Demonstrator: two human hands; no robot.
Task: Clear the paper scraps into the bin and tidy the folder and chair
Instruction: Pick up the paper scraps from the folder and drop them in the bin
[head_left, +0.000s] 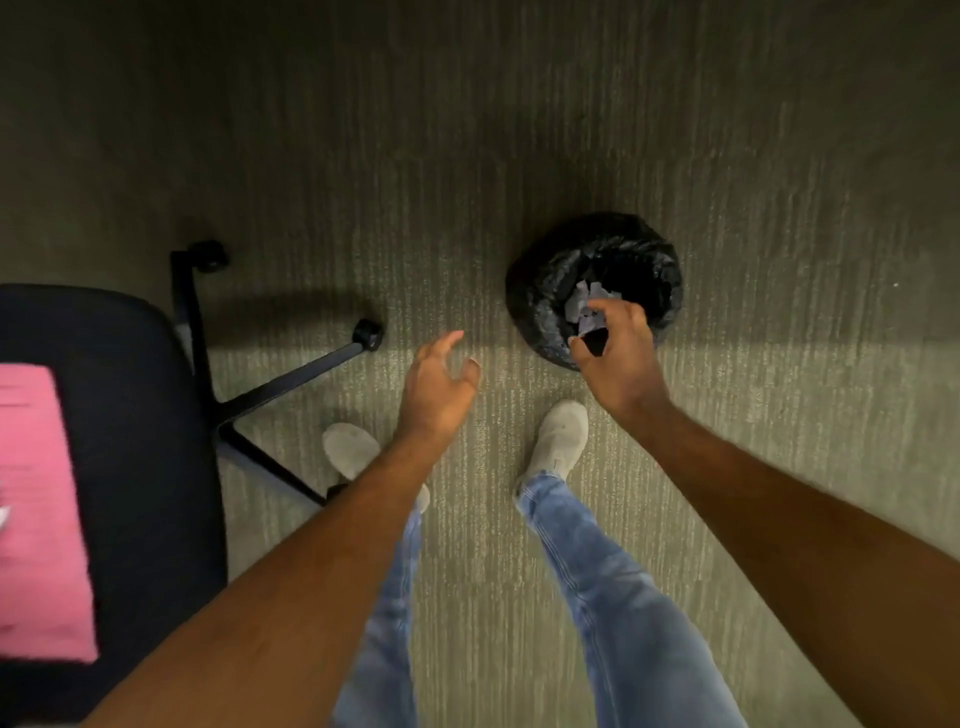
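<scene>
A small round bin (540, 291) lined with a black bag stands on the carpet ahead of me. My right hand (621, 356) hovers over its near rim, fingers pinched on pale paper scraps (587, 312) above the opening. My left hand (439, 382) hangs open to the left of the bin, holding nothing. A pink folder (39, 514) lies flat on the seat of a dark office chair (140, 415) at the left edge, with a white scrap just visible at the folder's left edge.
The chair's black star base and castors (369, 334) stretch across the carpet toward my left foot (350, 449). My right foot (561, 436) stands just short of the bin. Striped grey-green carpet (779, 156) extends beyond and to the right.
</scene>
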